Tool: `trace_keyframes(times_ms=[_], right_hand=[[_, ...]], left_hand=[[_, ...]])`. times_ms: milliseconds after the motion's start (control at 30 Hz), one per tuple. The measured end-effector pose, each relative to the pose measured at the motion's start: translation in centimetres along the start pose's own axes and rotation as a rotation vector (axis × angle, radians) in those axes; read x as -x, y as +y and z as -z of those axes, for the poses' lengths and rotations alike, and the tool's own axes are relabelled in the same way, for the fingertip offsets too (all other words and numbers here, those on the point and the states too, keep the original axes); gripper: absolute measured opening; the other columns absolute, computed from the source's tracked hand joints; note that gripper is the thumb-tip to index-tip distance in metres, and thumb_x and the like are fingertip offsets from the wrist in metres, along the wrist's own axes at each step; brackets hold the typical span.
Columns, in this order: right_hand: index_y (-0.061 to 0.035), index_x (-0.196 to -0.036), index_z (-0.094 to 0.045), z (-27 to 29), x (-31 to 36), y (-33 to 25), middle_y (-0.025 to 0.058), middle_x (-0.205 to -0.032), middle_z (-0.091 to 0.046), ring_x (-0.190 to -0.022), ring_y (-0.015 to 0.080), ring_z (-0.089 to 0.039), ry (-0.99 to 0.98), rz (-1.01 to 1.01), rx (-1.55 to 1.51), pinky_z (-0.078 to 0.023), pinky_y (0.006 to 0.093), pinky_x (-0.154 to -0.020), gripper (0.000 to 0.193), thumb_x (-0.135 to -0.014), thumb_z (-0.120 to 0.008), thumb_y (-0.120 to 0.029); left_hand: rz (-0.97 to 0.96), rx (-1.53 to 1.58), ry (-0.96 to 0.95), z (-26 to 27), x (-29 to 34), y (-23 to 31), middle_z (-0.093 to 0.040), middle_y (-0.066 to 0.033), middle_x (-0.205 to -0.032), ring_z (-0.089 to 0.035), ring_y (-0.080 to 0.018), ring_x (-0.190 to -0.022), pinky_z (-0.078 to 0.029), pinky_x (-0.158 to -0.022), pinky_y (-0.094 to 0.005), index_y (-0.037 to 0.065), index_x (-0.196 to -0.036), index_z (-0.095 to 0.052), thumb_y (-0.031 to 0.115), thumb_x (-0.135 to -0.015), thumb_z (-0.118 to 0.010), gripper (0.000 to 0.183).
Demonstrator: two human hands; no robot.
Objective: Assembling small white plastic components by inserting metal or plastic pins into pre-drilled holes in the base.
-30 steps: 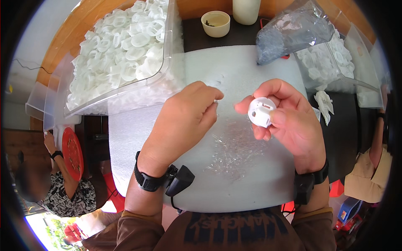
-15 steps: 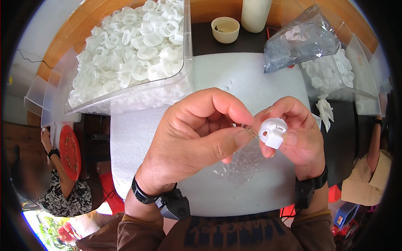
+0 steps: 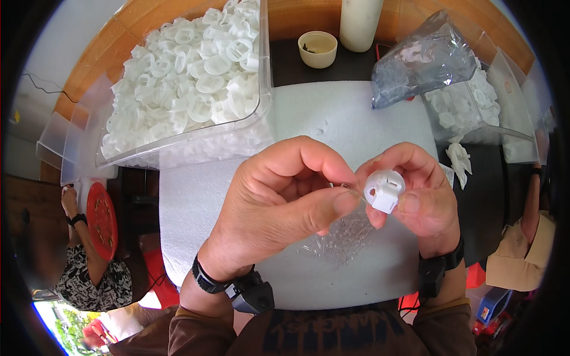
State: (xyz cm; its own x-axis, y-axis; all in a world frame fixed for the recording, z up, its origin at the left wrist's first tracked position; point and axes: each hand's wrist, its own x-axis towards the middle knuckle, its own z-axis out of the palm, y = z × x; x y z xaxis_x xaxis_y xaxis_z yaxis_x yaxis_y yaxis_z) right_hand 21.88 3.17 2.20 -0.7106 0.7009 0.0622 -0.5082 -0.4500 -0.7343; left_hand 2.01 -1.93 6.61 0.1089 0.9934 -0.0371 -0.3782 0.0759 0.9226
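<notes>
Between the thumb and fingers of my right hand [image 3: 432,193] is a small white plastic fitting [image 3: 385,191], with a round slotted face and a squared block at its lower edge. My left hand [image 3: 276,199] pinches a thin clear piece [image 3: 351,187] at the fitting's left side. Most of that piece is hidden by the fingertips, so I cannot tell whether it sits in the fitting's hole. Below the hands, a loose pile of thin clear pieces [image 3: 341,242] lies on the pale foam sheet [image 3: 196,204].
A large clear bin [image 3: 265,89] heaped with white fittings stands at the back left. Behind the sheet are a cup [image 3: 317,50] and a pale cylinder [image 3: 360,24]. A grey plastic bag [image 3: 418,62] leans by another bin [image 3: 502,132]. People sit on both sides; a red tray [image 3: 102,219] is at left.
My left fingertips have come closer to the white fitting, and less of the clear piece shows. The fitting has turned slightly in my right hand. The whole view has shifted a little.
</notes>
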Motion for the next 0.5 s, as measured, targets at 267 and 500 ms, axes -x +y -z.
trace_keyframes(times_ms=[267, 500], right_hand=[[0.0038, -0.115, -0.053, -0.18, -0.09, 0.02, 0.0207, -0.107, -0.061, -0.079, 0.0182, -0.063, -0.002, -0.007, 0.005, -0.055, 0.0290, -0.068, 0.046, -0.076, -0.069, -0.013], [0.0027, -0.116, -0.053, -0.43, -0.01, -0.13, 0.0187, -0.105, -0.063, -0.076, 0.0171, -0.063, 0.029, -0.008, 0.046, -0.054, 0.0283, -0.067, 0.047, -0.077, -0.070, -0.019]], left_hand=[[-0.057, -0.073, -0.013, -0.06, 0.01, -0.18, -0.062, -0.0108, -0.079, -0.055, -0.0090, -0.061, -0.045, -0.050, -0.0198, 0.000, -0.088, -0.058, 0.000, -0.075, -0.067, 0.016], [-0.014, -0.053, -0.005, -0.11, 0.26, 0.12, -0.062, -0.0111, -0.082, -0.056, -0.0091, -0.063, -0.046, -0.051, -0.0195, 0.000, -0.089, -0.057, -0.003, -0.075, -0.065, 0.017]])
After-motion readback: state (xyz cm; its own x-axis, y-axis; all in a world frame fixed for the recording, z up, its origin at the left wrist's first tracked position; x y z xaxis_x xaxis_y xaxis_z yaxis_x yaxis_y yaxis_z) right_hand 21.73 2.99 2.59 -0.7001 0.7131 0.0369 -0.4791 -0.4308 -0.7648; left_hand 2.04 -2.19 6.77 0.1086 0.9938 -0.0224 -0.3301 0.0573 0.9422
